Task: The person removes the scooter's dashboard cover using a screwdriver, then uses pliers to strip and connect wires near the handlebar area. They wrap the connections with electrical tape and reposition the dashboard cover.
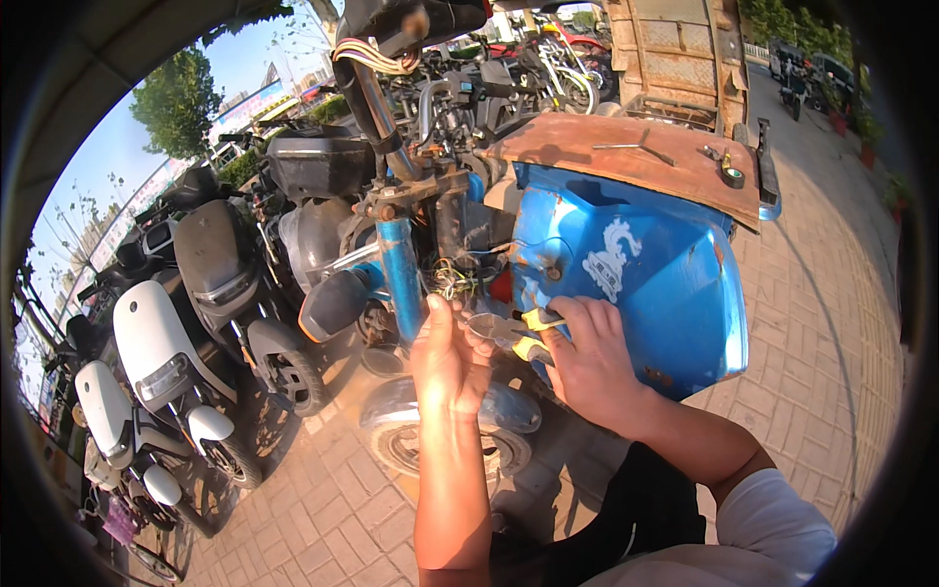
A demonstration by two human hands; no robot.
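Observation:
My left hand [448,357] is closed, thumb up, just below a tangle of thin coloured wires [450,281] on the front of a stripped vehicle. What its fingers pinch is too small to make out. To its right, my right hand [592,357] grips yellow-handled pliers [533,335], whose jaws point toward my left fingers. Behind the wires stands a blue fork tube [398,274] beneath a metal steering column [377,112]. A dented blue body panel [636,279] with a white decal lies right of the wires. Below my hands is the front wheel [401,450] under a metal mudguard [514,409].
A brown board [606,152] on the blue panel carries a T-shaped tool [641,147] and a tape roll [732,177]. Parked scooters, one white [156,338], line the left. A round mirror-like part [342,305] juts left of the fork. Brick paving [802,342] runs right.

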